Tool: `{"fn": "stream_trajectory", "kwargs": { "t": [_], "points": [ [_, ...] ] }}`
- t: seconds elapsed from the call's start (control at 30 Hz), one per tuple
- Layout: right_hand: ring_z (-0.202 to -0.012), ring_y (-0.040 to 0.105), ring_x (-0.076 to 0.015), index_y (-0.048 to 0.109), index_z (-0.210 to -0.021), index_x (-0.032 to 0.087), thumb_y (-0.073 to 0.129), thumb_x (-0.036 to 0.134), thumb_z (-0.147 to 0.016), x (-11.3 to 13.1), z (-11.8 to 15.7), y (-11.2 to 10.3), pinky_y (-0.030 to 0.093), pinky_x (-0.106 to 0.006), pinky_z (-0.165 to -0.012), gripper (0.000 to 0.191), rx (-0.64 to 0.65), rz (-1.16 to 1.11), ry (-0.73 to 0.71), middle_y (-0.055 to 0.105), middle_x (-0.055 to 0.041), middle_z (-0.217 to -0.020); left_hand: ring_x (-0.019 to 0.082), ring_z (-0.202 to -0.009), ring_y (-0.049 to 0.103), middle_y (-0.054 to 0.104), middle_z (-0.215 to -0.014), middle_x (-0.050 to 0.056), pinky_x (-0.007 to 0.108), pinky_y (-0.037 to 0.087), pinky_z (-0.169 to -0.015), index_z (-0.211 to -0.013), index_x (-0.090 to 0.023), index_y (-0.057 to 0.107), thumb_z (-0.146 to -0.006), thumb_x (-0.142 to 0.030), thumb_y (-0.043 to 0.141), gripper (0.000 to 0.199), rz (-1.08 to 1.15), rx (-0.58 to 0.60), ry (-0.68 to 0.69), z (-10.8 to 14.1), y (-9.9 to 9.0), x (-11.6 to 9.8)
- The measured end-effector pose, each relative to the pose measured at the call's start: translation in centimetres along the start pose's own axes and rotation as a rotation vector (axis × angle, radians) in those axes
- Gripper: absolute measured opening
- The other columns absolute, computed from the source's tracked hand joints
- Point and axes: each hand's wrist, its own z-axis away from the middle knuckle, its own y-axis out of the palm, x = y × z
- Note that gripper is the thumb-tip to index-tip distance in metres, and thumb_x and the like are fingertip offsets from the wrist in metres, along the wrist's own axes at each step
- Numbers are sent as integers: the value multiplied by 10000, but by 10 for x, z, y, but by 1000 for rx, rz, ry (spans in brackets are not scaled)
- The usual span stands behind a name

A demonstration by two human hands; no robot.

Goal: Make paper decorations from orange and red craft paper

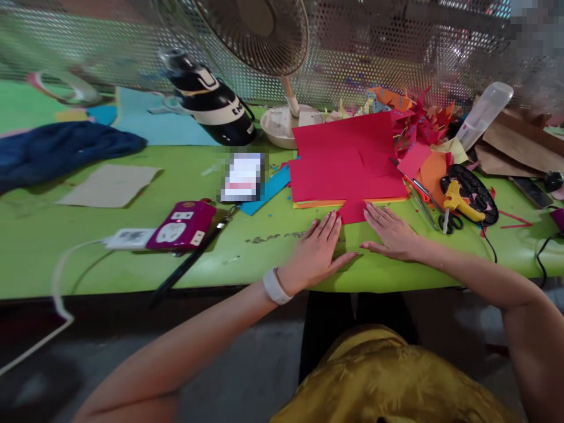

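Observation:
A small red paper piece (353,211) lies at the front edge of a stack of large red sheets (348,176). My left hand (318,249) rests flat with its fingers stretched out, fingertips at the left edge of the small piece. On the other side my right hand (390,232) lies flat too, its fingertips at the right edge. Both thumbs point inward toward each other over the green tabletop. Orange and yellow sheet edges show beneath the red stack. Neither hand is gripping anything.
A yellow glue gun (460,202) and black scissors (450,222) lie at right. Paper scraps (423,123) heap behind. A fan (279,126) and black bottle (220,108) stand at the back. Left are a phone (242,176), a purple power strip (183,226) and blue cloth (66,147).

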Motion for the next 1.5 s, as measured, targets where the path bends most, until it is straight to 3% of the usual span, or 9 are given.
{"fn": "stream_trajectory", "kwargs": {
  "t": [0.27,0.37,0.5,0.67,0.83,1.03,1.2,1.33,1.5],
  "points": [
    [-1512,187,-306,235,-1557,76,270,700,-940,-23,31,-11,157,-530,-1226,879,29,33,166,234,-202,-1611,324,-1475,286,313,-1568,243,495,242,-1202,-1510,0,319,-941,-707,206,915,18,-9,-6,2,-1,2],
    [-1453,337,-336,413,-1479,88,345,666,-943,-22,23,-33,273,-512,-1183,792,61,30,211,388,-203,-1548,327,-1478,277,316,-1564,250,495,234,-1203,-1495,22,335,-943,-704,195,922,11,-18,5,2,1,2],
    [-1180,613,-318,665,-1193,147,485,533,-951,-6,-15,-66,454,-434,-1004,489,-95,29,321,689,-158,-1212,330,-1475,282,323,-1562,249,488,233,-1202,-1488,21,345,-936,-711,235,924,2,-22,-8,1,3,2],
    [-678,692,-159,670,-642,155,618,486,-890,10,-69,-59,479,-233,-648,418,275,-307,300,720,-52,-670,324,-1482,265,291,-1576,242,490,223,-1204,-1493,26,329,-933,-716,236,934,-19,-2,-13,0,3,1],
    [-469,601,-81,600,-530,152,704,374,-849,4,-87,-41,480,-188,-566,402,401,-605,422,662,-7,-522,325,-1484,259,293,-1577,241,503,221,-1202,-1509,-5,315,-929,-711,280,914,-4,-9,-10,0,3,1],
    [-466,613,-98,616,-537,142,767,397,-790,-12,-71,-56,504,-208,-543,390,457,-678,522,680,-25,-535,325,-1480,271,299,-1576,237,501,223,-1200,-1527,-24,284,-936,-697,284,896,5,-14,-12,2,3,1],
    [-566,691,-144,624,-540,143,801,497,-719,-47,-42,-63,507,-209,-533,435,466,-613,632,727,-74,-620,334,-1471,291,322,-1563,247,510,235,-1195,-1512,-8,310,-938,-689,289,891,10,-42,8,3,5,2],
    [-522,666,-138,625,-540,144,788,429,-753,-70,-18,-73,500,-218,-507,392,441,-560,706,714,-76,-599,345,-1469,290,324,-1556,261,514,240,-1193,-1479,32,353,-945,-681,268,895,-8,-43,11,2,6,3],
    [-456,610,-113,603,-501,158,729,303,-808,-60,-13,-87,522,-225,-535,362,308,-551,648,657,-35,-499,340,-1469,294,323,-1559,257,508,243,-1193,-1491,19,341,-937,-687,274,900,-12,-34,7,1,6,3]
  ]
}}
